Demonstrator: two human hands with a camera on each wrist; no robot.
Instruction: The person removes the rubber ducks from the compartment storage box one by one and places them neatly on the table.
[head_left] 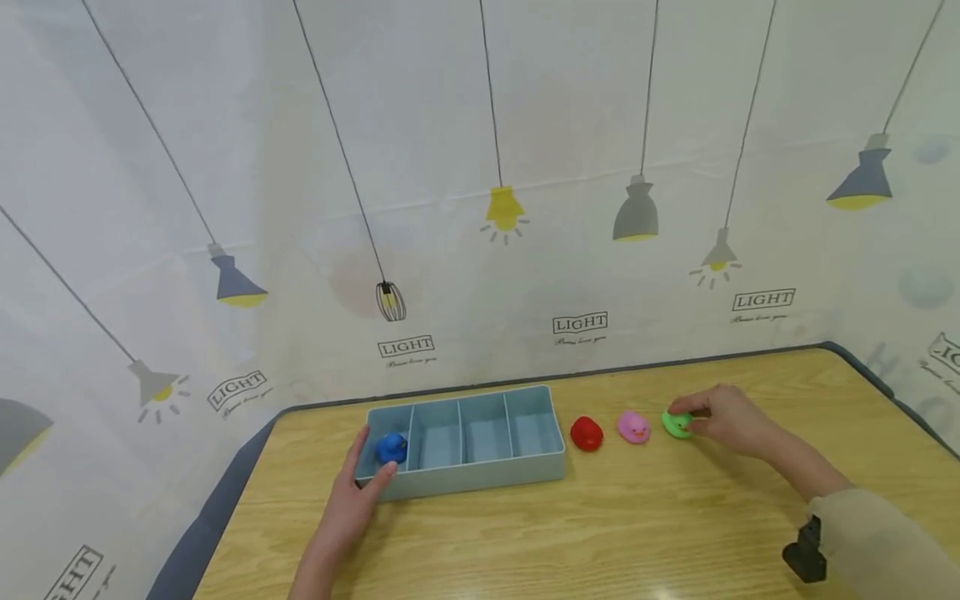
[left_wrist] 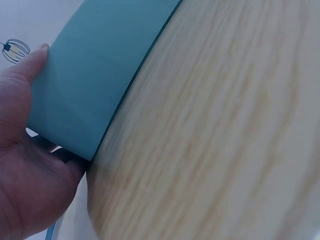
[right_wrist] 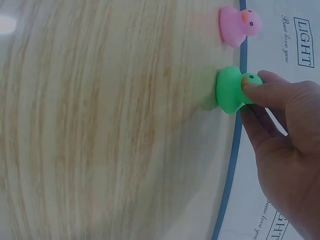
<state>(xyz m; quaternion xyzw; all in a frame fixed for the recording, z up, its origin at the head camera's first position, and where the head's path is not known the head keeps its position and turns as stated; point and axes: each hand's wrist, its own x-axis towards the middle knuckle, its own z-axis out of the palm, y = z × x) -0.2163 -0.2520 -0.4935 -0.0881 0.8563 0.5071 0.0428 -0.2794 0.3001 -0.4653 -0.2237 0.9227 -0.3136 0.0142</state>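
A pale blue tray (head_left: 480,479) with several compartments lies lengthwise on the table. My left hand (head_left: 352,500) holds its left end, thumb at the front rim and fingers along the end wall. In the leftmost compartment sits a blue toy duck (head_left: 391,449); the other compartments hold nothing. Right of the tray, my right hand (head_left: 738,421) pinches a green toy duck (right_wrist: 228,91) by its head, thumb on the near side. Left of that duck stand a pink toy duck (head_left: 633,427) and a red rounded toy (head_left: 587,434), in a row toward the tray.
The wood-grain table (head_left: 525,542) has a dark blue edge (head_left: 637,364) at the back. Behind it hangs a pale cloth (head_left: 450,108) printed with lamps and the word LIGHT. A black device (head_left: 806,552) is strapped by the right sleeve (head_left: 877,533).
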